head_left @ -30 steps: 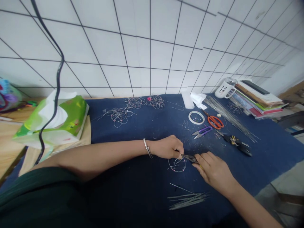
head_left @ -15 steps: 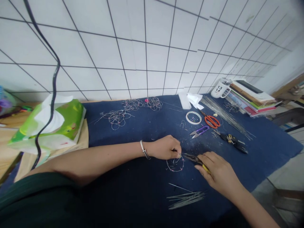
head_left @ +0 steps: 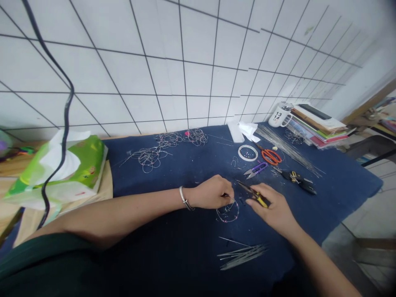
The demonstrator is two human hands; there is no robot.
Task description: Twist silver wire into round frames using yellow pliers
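Observation:
My left hand (head_left: 216, 192) pinches the upper edge of a thin wire ring with small pink beads (head_left: 228, 221). The ring hangs below the fingertips, just over the dark blue cloth (head_left: 185, 165). In my right hand (head_left: 274, 208) are long-nosed pliers (head_left: 252, 192) with yellow and black handles. Their dark tip points up and left, a little to the right of the left fingertips and apart from the ring. A pile of short straight wires (head_left: 243, 256) lies on the cloth nearer to me.
Tangled beaded wire loops (head_left: 150, 159) lie at the back left. Purple snips (head_left: 256, 169), orange-handled scissors (head_left: 271, 156), a round bead dish (head_left: 248, 153), black cutters (head_left: 298, 181) and long wires (head_left: 291, 150) lie to the right. A tissue pack (head_left: 89, 165), mug (head_left: 279, 115) and books (head_left: 321, 123) stand around.
My right hand has drawn the pliers up and away from the ring, and their tip now points more upward. My left hand still pinches the ring. The whole view has shifted slightly.

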